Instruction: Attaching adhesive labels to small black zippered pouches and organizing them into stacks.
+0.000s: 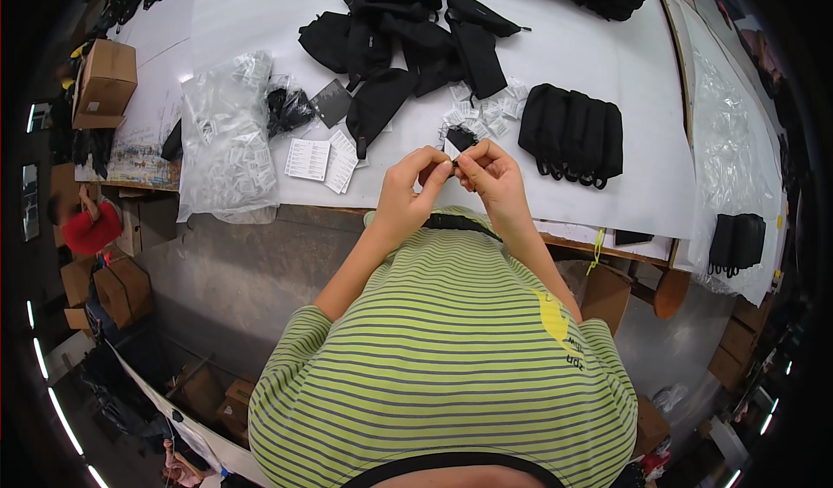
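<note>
Close together over the table's near edge, my left hand [409, 193] and my right hand [498, 186] are both closed, fingertips pinched. A tiny dark thing between them is too small to make out. Just beyond the fingertips lies a little heap of black hang tags [461, 137] with thin strings. Small clear packets [496, 117] with white labels are scattered behind it. White printed cards [309, 159] lie fanned out left of my hands. Black fabric pouches [382, 102] form a loose pile farther back, and several more stand in a neat row [571, 134] at the right.
A large clear plastic bag [227, 132] full of small packets sits on the left of the white table [607, 54], beside a bag of black items [288, 106]. A cardboard box [106, 82] stands far left. More black pouches [737, 242] lie on the right-hand table.
</note>
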A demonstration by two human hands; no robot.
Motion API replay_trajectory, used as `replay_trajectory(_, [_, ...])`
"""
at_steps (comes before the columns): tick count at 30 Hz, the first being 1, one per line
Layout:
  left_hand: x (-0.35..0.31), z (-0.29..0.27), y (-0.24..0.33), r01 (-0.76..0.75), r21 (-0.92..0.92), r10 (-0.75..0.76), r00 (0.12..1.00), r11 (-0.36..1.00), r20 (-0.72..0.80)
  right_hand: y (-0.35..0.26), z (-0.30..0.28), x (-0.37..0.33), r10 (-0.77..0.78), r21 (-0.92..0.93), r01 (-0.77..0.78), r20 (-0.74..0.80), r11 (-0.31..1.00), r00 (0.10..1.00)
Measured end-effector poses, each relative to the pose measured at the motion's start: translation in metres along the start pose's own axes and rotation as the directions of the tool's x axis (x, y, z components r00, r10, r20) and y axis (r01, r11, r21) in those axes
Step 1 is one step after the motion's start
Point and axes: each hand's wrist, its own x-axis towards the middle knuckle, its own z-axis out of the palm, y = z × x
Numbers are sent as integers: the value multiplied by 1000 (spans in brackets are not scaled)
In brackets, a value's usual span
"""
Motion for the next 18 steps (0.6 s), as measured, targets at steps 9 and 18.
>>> replay_trajectory(9, [-1,0,2,7,4,-7,1000,1000,-5,3,2,-2,-35,-25,34,-48,999,998])
replay_trajectory(18, [3,-9,-2,21,-47,-16,993,999,118,-5,-1,-1,-60,-103,67,69,992,996])
